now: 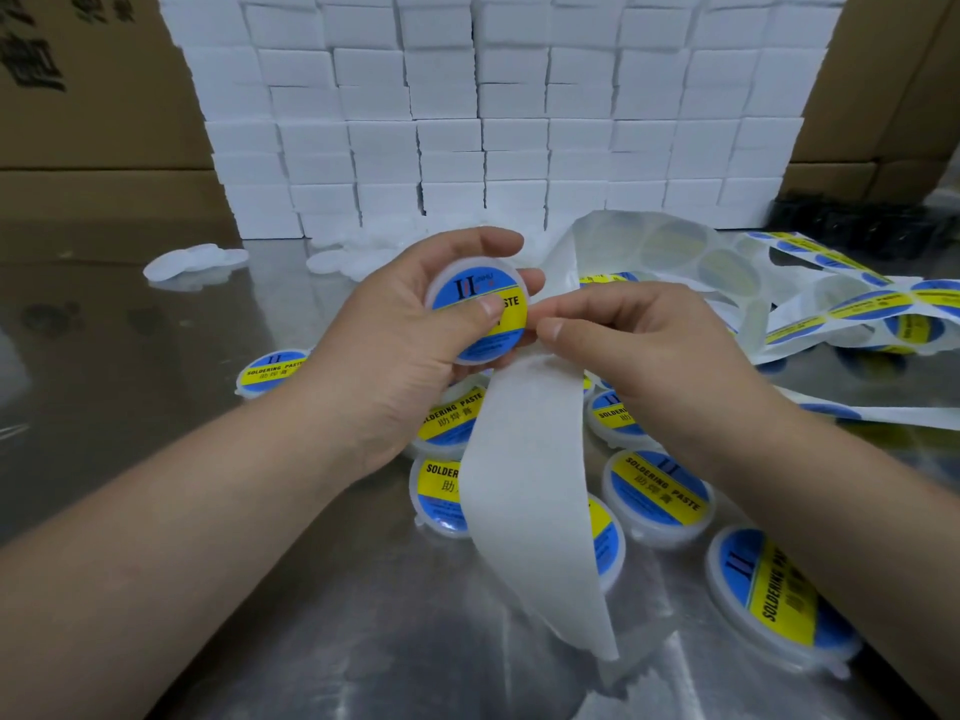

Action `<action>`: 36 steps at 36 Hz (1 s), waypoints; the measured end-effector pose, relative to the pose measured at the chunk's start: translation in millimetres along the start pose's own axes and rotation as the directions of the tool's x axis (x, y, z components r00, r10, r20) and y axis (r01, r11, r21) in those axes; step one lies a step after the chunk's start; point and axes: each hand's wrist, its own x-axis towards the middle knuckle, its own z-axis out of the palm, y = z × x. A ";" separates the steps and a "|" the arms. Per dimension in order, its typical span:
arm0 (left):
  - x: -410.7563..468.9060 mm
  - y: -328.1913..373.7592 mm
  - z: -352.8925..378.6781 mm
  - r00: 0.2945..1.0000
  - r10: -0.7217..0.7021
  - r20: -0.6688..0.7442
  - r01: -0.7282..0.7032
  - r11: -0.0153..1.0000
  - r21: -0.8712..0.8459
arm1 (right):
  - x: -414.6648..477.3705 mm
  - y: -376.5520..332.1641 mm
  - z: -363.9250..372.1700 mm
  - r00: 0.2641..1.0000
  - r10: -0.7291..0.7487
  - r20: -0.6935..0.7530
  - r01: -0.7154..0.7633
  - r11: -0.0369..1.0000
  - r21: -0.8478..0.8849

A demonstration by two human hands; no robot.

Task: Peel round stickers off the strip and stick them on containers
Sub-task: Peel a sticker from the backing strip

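My left hand (405, 330) grips a small round white container (475, 317) above the table, thumb pressing on the blue and yellow round sticker (470, 298) that covers its lid. My right hand (649, 350) is just to its right, thumb and forefinger pinched at the sticker's right edge and at the white backing strip (530, 491). The bare strip hangs down from my right hand toward me. More of the strip, with round stickers (862, 304) on it, lies tangled at the right.
Several labelled containers (660, 496) lie on the shiny metal table (208, 356) under my hands. Unlabelled white lids or containers (197, 262) lie at the back left. A wall of stacked white boxes (493, 111) stands behind, with cardboard cartons (88, 122) at both sides.
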 end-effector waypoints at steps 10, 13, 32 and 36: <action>2.4 10.2 -0.5 0.973 0.087 -0.216 -0.071 0.994 0.083 | 9.9 9.8 -10.4 0.957 0.029 -0.288 -0.060 0.993 -0.099; -1.8 8.1 6.0 0.986 0.046 -0.161 -0.026 0.992 0.122 | 7.9 8.3 -6.3 0.973 -0.037 -0.227 0.008 0.992 -0.127; -7.5 1.8 7.3 0.994 0.110 -0.026 -0.083 0.868 0.490 | -2.8 9.2 4.3 0.966 -0.251 -0.064 0.222 0.929 -0.296; -9.5 2.7 8.9 0.993 0.119 -0.008 -0.101 0.868 0.486 | -1.3 9.0 4.1 0.964 -0.253 -0.081 0.214 0.921 -0.327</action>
